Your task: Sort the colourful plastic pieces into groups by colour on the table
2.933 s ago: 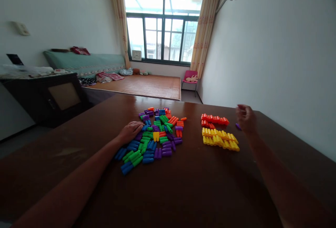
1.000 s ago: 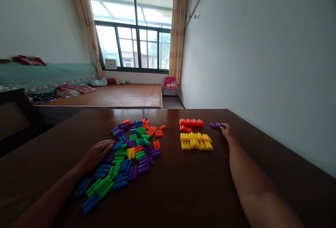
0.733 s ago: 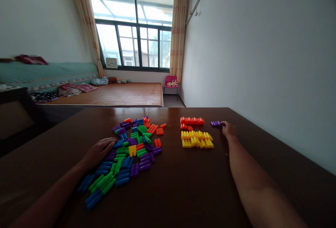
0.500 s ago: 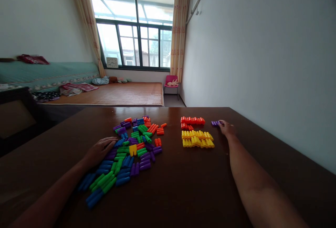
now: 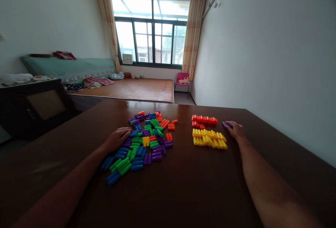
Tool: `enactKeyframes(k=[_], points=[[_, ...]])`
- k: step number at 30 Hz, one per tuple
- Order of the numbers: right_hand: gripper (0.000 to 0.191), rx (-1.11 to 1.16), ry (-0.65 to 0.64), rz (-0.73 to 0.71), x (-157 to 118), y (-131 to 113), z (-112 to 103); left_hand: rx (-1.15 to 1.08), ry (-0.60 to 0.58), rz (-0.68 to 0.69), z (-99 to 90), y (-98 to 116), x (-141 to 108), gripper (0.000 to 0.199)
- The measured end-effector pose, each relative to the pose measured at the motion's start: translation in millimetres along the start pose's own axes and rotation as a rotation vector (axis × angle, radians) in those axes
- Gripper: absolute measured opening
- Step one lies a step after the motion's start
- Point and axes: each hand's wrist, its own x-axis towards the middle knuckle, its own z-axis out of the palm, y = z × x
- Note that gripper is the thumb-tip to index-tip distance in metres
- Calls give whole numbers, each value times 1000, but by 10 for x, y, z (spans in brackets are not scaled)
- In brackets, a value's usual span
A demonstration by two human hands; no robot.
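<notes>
Right of frame: my right hand (image 5: 237,130), half-curled, touching purple plastic blocks (image 5: 227,124), grip unclear | likely light, stiff, slick; pinch sides | centre-left: my left hand (image 5: 117,139), loosely open

Both forearms reach forward, spread wide — the left hand (image 5: 118,139) lies palm down, fingers together; the right hand (image 5: 236,130) bends its fingers inward.

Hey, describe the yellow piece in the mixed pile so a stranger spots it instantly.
On the brown table, find the multicoloured pile by the left hand. Near its middle lies a small notched piece, the pile's only yellow one, between green and orange neighbours.
</notes>
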Motion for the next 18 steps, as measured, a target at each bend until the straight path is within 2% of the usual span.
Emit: enactKeyframes(k=[6,8,10,12,13,14,16,18], points=[[34,54,10,-61,1,112,61,-16,17,13,24,-6,-15,57],[37,53,55,-39,16,76,-37,-26,22,11,37,-18,-14,57],[40,65,156,-36,42,-107,-223,-28,23,9,44,-17,-10,58],[40,155,232,-105,23,-492,-471,-22,16,14,41,1,-6,58],[39,241,204,-167,-28,-759,-601,-19,10,16,36,14,-5,59],[38,344,132,-234,-118,-1062,-721,-17,6,18,29,29,-6,59],[34,500,-118,-451,-419,-1713,-896,-19,2,16,14,58,-11,60],[27,549,-345,-727,-836,-2297,-948,-23,-2,17,2,75,-17,60]])
